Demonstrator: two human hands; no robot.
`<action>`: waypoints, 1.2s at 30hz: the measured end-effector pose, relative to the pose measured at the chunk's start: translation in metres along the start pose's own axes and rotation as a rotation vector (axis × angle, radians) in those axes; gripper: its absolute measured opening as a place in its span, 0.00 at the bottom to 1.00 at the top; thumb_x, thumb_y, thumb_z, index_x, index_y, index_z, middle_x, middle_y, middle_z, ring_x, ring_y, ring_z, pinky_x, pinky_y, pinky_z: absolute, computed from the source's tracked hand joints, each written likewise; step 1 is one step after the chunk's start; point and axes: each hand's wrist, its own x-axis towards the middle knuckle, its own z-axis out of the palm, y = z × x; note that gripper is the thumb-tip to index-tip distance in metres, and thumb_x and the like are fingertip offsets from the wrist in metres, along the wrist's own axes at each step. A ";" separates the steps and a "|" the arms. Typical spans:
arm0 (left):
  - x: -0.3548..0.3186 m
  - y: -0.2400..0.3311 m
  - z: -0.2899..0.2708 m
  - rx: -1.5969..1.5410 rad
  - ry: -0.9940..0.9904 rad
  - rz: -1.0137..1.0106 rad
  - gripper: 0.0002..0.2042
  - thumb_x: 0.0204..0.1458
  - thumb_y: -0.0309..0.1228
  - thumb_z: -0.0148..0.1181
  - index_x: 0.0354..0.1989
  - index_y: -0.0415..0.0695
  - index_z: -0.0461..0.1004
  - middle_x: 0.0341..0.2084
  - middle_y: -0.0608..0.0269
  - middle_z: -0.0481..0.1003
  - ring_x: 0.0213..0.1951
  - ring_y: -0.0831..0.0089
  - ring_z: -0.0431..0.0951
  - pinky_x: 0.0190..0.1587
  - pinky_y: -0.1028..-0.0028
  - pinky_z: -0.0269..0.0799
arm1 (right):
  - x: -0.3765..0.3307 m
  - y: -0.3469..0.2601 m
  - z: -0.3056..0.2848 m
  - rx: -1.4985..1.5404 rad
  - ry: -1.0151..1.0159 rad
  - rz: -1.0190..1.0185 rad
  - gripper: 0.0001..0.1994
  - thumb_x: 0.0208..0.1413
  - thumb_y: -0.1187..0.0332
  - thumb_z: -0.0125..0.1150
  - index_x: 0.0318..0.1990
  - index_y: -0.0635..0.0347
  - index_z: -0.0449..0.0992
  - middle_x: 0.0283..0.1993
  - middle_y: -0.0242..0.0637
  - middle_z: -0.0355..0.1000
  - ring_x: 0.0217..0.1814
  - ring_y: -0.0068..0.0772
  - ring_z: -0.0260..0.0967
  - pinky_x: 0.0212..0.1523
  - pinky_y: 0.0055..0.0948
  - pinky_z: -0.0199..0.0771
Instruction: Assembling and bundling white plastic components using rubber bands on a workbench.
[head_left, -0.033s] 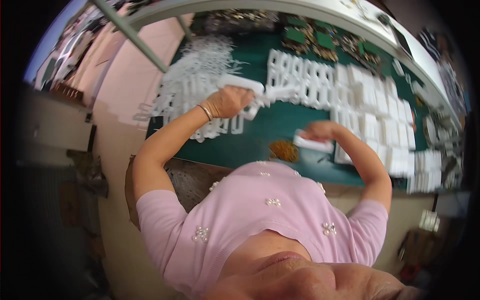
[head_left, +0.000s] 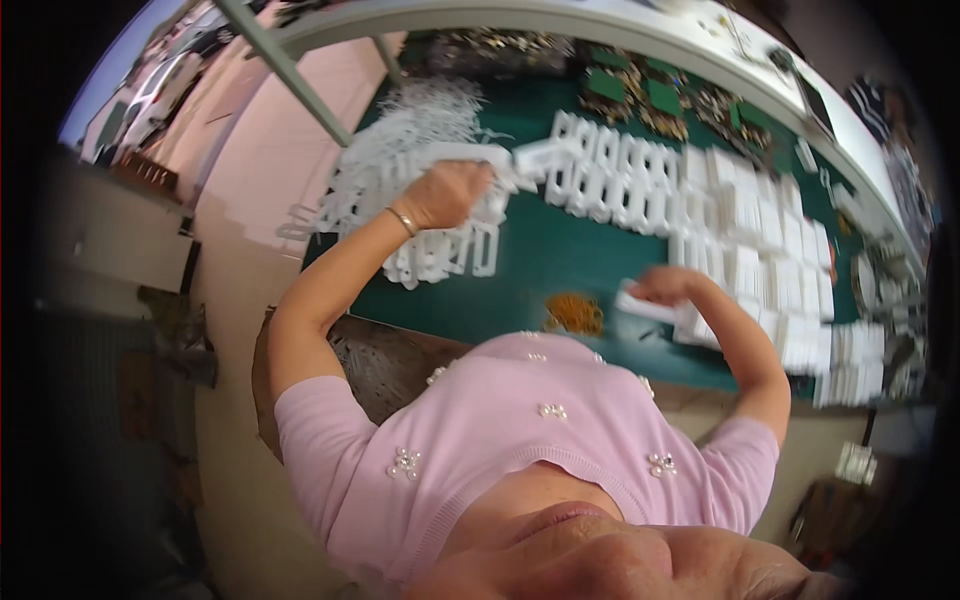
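My left hand [head_left: 452, 193] is raised over the green table mat [head_left: 560, 262] and closed around a long white plastic frame piece [head_left: 520, 160], which points right toward a row of upright white frames [head_left: 620, 180]. A thin bracelet [head_left: 403, 220] circles that wrist. My right hand [head_left: 668, 284] is lower and nearer to me, closed on a small white plastic piece [head_left: 645, 305] at the edge of the stacked white parts [head_left: 780, 270]. A loose heap of white frames [head_left: 400, 150] lies behind and under the left hand.
A small pile of orange rubber bands [head_left: 573, 313] sits on the mat in front of me. Green circuit boards [head_left: 640, 92] line the far side. A box of white parts [head_left: 375, 362] stands under the table edge. A metal post [head_left: 285, 70] slants at upper left.
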 end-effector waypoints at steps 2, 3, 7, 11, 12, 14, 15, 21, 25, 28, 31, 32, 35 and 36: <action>-0.022 -0.039 -0.019 -0.242 0.324 -0.427 0.19 0.41 0.29 0.54 0.44 0.36 0.65 0.31 0.48 0.73 0.33 0.57 0.76 0.38 0.65 0.72 | -0.023 0.062 0.004 0.661 0.226 0.226 0.15 0.55 0.58 0.57 0.24 0.60 0.72 0.18 0.30 0.67 0.14 0.21 0.61 0.14 0.23 0.60; -0.036 -0.038 -0.027 -0.346 0.456 -0.643 0.19 0.41 0.29 0.54 0.44 0.36 0.65 0.31 0.49 0.73 0.33 0.58 0.76 0.38 0.65 0.71 | -0.027 0.056 0.001 0.870 0.389 0.042 0.11 0.53 0.62 0.57 0.29 0.61 0.72 0.21 0.30 0.68 0.17 0.21 0.63 0.15 0.23 0.61; -0.041 -0.034 -0.036 -1.937 0.408 -0.926 0.19 0.41 0.27 0.50 0.46 0.42 0.65 0.30 0.56 0.69 0.28 0.67 0.71 0.31 0.67 0.68 | -0.032 -0.002 -0.008 1.178 0.736 -0.450 0.11 0.48 0.71 0.59 0.39 0.64 0.72 0.28 0.30 0.69 0.26 0.19 0.65 0.26 0.20 0.66; 0.000 0.029 -0.021 -2.524 0.419 -0.604 0.19 0.41 0.29 0.49 0.45 0.42 0.64 0.29 0.57 0.67 0.26 0.68 0.68 0.29 0.69 0.66 | 0.015 -0.088 -0.012 1.088 0.973 -0.623 0.14 0.47 0.71 0.61 0.43 0.63 0.72 0.24 0.26 0.63 0.21 0.16 0.59 0.20 0.17 0.56; 0.005 0.040 -0.014 -2.587 0.417 -0.569 0.19 0.42 0.30 0.48 0.46 0.42 0.63 0.29 0.58 0.66 0.25 0.68 0.67 0.29 0.69 0.65 | 0.014 -0.113 -0.014 1.214 0.894 -0.722 0.18 0.48 0.72 0.60 0.48 0.62 0.70 0.24 0.25 0.62 0.20 0.16 0.56 0.18 0.17 0.54; 0.018 0.060 -0.004 -2.614 0.415 -0.636 0.19 0.41 0.29 0.48 0.46 0.42 0.63 0.29 0.58 0.66 0.25 0.68 0.68 0.29 0.69 0.66 | 0.010 -0.145 -0.016 1.497 0.741 -0.861 0.26 0.51 0.74 0.58 0.59 0.60 0.59 0.23 0.23 0.58 0.18 0.13 0.50 0.15 0.14 0.49; 0.022 0.070 0.000 -2.617 0.456 -0.720 0.20 0.41 0.28 0.49 0.46 0.43 0.63 0.29 0.58 0.67 0.25 0.68 0.68 0.30 0.69 0.67 | 0.012 -0.151 -0.015 1.523 0.676 -0.953 0.30 0.52 0.74 0.58 0.62 0.59 0.54 0.24 0.23 0.58 0.19 0.12 0.50 0.15 0.12 0.48; 0.028 0.114 0.021 -2.383 0.338 -0.745 0.18 0.39 0.26 0.51 0.43 0.41 0.65 0.30 0.60 0.69 0.26 0.71 0.70 0.30 0.72 0.69 | 0.037 -0.157 -0.022 1.568 0.926 -0.833 0.12 0.53 0.73 0.55 0.46 0.61 0.70 0.27 0.28 0.66 0.26 0.19 0.63 0.24 0.20 0.64; 0.018 0.117 0.024 -2.070 0.132 -0.614 0.16 0.41 0.27 0.54 0.41 0.39 0.67 0.29 0.64 0.70 0.28 0.76 0.71 0.32 0.76 0.68 | 0.033 -0.152 -0.022 1.610 0.929 -0.819 0.09 0.55 0.67 0.54 0.42 0.59 0.73 0.33 0.31 0.71 0.32 0.22 0.69 0.30 0.22 0.69; 0.016 0.118 0.025 -1.878 0.015 -0.576 0.16 0.41 0.28 0.57 0.41 0.39 0.69 0.30 0.67 0.70 0.30 0.79 0.71 0.34 0.79 0.68 | 0.035 -0.151 -0.019 1.708 0.871 -0.767 0.11 0.55 0.65 0.54 0.43 0.60 0.72 0.35 0.33 0.73 0.35 0.25 0.71 0.34 0.25 0.72; 0.012 0.110 0.020 -1.897 -0.032 -0.598 0.16 0.41 0.29 0.57 0.41 0.39 0.69 0.29 0.67 0.70 0.31 0.79 0.71 0.34 0.79 0.68 | 0.031 -0.148 -0.014 1.687 0.832 -0.769 0.11 0.55 0.65 0.54 0.43 0.60 0.73 0.35 0.32 0.72 0.35 0.24 0.71 0.36 0.27 0.72; 0.011 0.104 0.021 -1.889 -0.119 -0.566 0.17 0.42 0.29 0.57 0.42 0.39 0.68 0.29 0.68 0.70 0.31 0.80 0.71 0.34 0.79 0.68 | 0.031 -0.146 -0.013 1.688 0.829 -0.768 0.11 0.55 0.65 0.54 0.43 0.60 0.73 0.35 0.32 0.72 0.35 0.24 0.71 0.36 0.27 0.72; 0.007 0.106 0.022 -1.905 -0.221 -0.524 0.19 0.42 0.29 0.57 0.44 0.40 0.67 0.29 0.67 0.70 0.30 0.80 0.70 0.33 0.80 0.68 | 0.038 -0.135 -0.014 1.566 0.819 -0.794 0.12 0.55 0.64 0.54 0.43 0.60 0.73 0.37 0.33 0.73 0.36 0.25 0.71 0.37 0.27 0.72; 0.007 0.107 0.020 -1.930 -0.238 -0.512 0.20 0.42 0.29 0.57 0.45 0.40 0.66 0.29 0.67 0.70 0.30 0.80 0.70 0.32 0.80 0.68 | 0.041 -0.130 -0.015 1.476 0.805 -0.779 0.12 0.55 0.65 0.54 0.44 0.61 0.73 0.37 0.33 0.73 0.37 0.25 0.71 0.38 0.28 0.72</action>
